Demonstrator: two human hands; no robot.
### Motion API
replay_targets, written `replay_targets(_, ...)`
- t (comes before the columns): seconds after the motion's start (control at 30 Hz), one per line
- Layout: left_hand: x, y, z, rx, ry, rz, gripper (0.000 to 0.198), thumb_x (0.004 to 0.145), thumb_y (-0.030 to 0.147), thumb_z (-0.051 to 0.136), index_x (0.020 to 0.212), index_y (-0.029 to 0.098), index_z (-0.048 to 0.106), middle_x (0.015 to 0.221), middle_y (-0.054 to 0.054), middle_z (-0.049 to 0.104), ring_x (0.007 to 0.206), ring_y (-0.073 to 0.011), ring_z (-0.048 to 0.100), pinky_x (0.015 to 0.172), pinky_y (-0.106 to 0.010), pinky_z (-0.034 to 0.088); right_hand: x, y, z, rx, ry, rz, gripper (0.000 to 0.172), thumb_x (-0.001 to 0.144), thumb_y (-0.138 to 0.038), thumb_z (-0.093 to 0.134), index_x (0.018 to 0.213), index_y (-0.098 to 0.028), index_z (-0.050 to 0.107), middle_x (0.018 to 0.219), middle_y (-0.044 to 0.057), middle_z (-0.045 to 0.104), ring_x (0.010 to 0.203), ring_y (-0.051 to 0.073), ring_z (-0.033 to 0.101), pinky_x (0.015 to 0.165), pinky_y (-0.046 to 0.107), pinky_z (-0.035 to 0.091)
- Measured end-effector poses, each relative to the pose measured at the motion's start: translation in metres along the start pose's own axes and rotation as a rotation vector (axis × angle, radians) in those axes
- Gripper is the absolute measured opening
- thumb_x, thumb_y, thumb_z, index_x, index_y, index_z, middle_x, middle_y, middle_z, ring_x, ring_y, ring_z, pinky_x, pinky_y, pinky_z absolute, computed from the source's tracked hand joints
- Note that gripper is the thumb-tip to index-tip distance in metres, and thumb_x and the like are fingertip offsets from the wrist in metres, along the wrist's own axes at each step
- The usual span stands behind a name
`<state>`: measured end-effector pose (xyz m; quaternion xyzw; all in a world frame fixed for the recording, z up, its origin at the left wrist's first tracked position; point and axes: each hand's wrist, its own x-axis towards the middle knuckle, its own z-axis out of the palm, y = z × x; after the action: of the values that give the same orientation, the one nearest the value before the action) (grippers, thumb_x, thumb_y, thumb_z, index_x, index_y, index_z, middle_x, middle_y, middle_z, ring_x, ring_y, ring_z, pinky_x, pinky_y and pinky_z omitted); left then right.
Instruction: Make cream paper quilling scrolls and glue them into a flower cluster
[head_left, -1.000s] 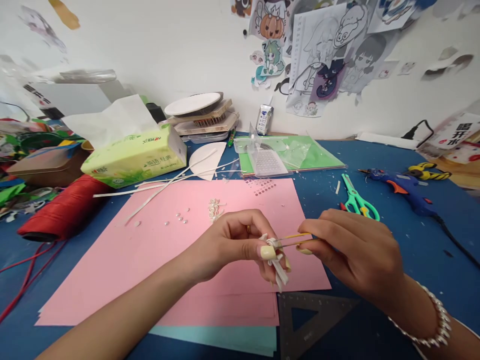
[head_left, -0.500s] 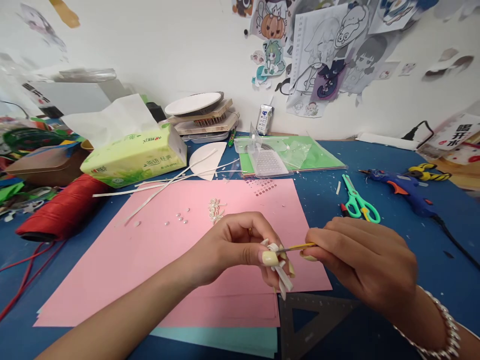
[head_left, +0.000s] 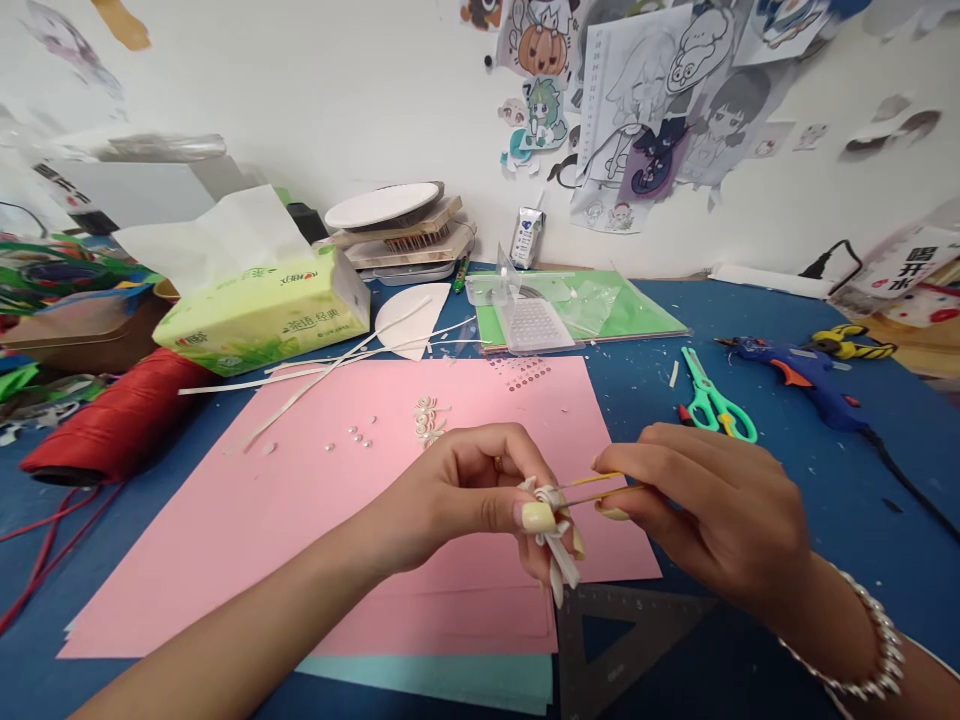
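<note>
My left hand pinches a small white piece of looped paper strips between thumb and fingers, with its strip ends hanging below the thumb. From the right, my right hand holds yellow-handled tweezers. The two arms of the tweezers are spread, and their tips reach the white piece beside my left thumbnail. Behind my left hand, coiled cream paper pieces and several pearl beads lie on a pink paper sheet.
Green scissors, a blue glue gun and yellow-handled pliers lie on the right. A dark set square is near the front edge. A red thread spool and tissue pack stand left. White strips lie behind.
The tweezers' arms have spread apart, and my right fingers have loosened on them. My left hand keeps its pinch on the white piece, almost unmoved.
</note>
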<state>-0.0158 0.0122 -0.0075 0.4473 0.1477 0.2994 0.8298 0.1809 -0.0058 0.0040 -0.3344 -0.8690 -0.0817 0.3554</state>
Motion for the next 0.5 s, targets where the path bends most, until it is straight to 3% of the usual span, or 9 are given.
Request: replay_targets(0.5, -0.0013, -0.0006, -0.0007, -0.005, -0.007, -0.003, 0.003, 0.073, 0.011, 0.059, 0.074, 0.013, 0.058, 0.073, -0.003, 0.065, 0.065, -0.0169, 0.064, 0.052, -0.024, 0.052, 0.0009, -0.0006, -0.0024, 0.078, -0.053, 0.005, 0.024, 0.085, -0.027, 0.043, 0.067, -0.017, 0.055, 0.053, 0.0, 0.057, 0.047, 0.009, 0.046, 0.047, 0.023, 0.032)
